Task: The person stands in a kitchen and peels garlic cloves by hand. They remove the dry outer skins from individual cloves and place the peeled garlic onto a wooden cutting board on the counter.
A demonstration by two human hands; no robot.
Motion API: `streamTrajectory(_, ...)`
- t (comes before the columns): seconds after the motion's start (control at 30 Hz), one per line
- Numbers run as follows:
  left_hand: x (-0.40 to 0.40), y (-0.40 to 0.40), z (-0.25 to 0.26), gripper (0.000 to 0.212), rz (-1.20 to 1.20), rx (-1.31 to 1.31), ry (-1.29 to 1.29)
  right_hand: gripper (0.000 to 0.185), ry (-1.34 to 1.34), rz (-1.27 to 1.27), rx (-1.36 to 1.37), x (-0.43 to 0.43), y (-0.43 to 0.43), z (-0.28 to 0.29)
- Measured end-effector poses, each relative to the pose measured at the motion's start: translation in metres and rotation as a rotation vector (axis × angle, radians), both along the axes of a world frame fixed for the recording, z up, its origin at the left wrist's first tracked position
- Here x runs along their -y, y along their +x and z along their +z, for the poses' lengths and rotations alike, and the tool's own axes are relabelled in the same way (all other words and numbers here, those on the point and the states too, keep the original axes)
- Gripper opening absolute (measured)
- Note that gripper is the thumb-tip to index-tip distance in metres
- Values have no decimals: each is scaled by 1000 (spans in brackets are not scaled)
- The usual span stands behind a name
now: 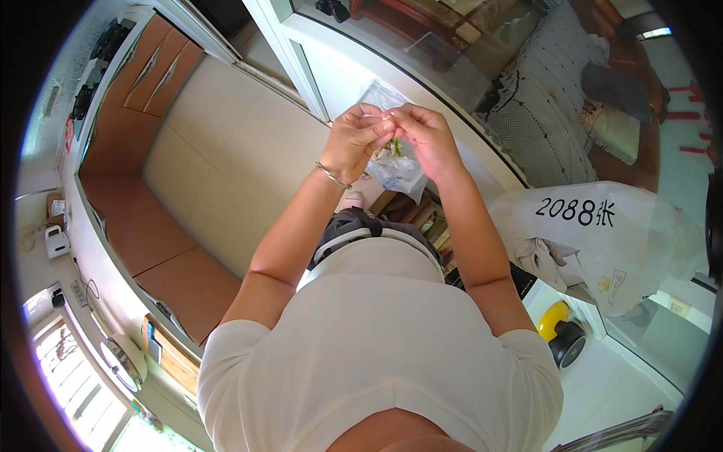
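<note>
My left hand (357,135), with a silver bangle (334,176) on its wrist, meets my right hand (425,133) at the fingertips. Between the two sets of pinched fingers is a small pale piece (388,117), too small to identify and partly covered by the fingers. Below and behind the hands hangs or stands a clear plastic bag (402,172). Some green and yellowish scraps (391,149) show in it, and my hands hide the rest of its mouth.
Brown cabinets (127,214) under a white counter line the left side. A large printed plastic pack (599,243) stands at right, near a yellow and black object (562,333). Glass in a white frame (406,62) rises ahead. Beige tiles (226,158) cover the floor.
</note>
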State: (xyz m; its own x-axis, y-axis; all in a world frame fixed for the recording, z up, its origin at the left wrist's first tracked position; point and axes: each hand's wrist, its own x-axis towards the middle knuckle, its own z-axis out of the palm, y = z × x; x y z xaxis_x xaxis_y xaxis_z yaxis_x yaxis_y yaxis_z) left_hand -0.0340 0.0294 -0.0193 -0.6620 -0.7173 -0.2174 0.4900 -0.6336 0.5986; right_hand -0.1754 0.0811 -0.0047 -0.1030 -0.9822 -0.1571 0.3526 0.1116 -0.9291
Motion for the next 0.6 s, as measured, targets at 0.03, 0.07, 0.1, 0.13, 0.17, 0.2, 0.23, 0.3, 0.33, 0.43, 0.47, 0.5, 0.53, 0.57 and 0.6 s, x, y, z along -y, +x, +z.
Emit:
streamTrajectory(0.03, 0, 0, 1, 15, 16, 23, -13, 17, 13, -13, -35, -1, 1, 2)
streamTrajectory(0.07, 0, 0, 0, 15, 29, 39, -22, 17, 7, -17, -51, -1, 3, 5)
streamTrajectory(0.1, 1, 1, -2, 15, 41, 55, -31, 17, 1, -21, -66, -1, 5, 9)
streamTrajectory(0.13, 1, 2, -3, 15, 54, 72, -40, 17, -5, -25, -82, -1, 6, 10)
streamTrajectory(0.17, 2, 2, -4, 15, 62, 76, -32, 17, 3, -23, -103, 0, 5, 9)
streamTrajectory(0.2, 3, 2, -5, 15, 70, 82, -23, 17, 12, -21, -123, 0, 4, 7)
streamTrajectory(0.23, 4, 2, -6, 15, 78, 87, -13, 17, 21, -18, -143, 1, 4, 4)
streamTrajectory(0.3, 7, 3, -8, 14, 93, 124, -33, 16, 8, -62, -234, 1, 4, 0)
streamTrajectory(0.33, 8, 4, -10, 14, 101, 143, -43, 16, 2, -83, -279, 2, 4, -3)
streamTrajectory(0.43, 9, 7, -16, 12, 88, 242, -83, 14, -144, -132, -853, 6, -8, -34)
streamTrajectory(0.47, 8, 7, -17, 12, 89, 250, -74, 14, -142, -130, -965, 6, -11, -41)
streamTrajectory(0.5, 8, 8, -18, 12, 90, 259, -67, 14, -141, -127, -1077, 6, -12, -42)
streamTrajectory(0.53, 8, 8, -18, 12, 91, 267, -59, 15, -140, -124, -1189, 7, -13, -44)
streamTrajectory(0.57, 8, 8, -19, 13, 92, 268, -59, 14, -125, -153, -1104, 8, -12, -45)
streamTrajectory(0.6, 8, 8, -20, 13, 92, 268, -59, 14, -109, -181, -1020, 9, -9, -41)
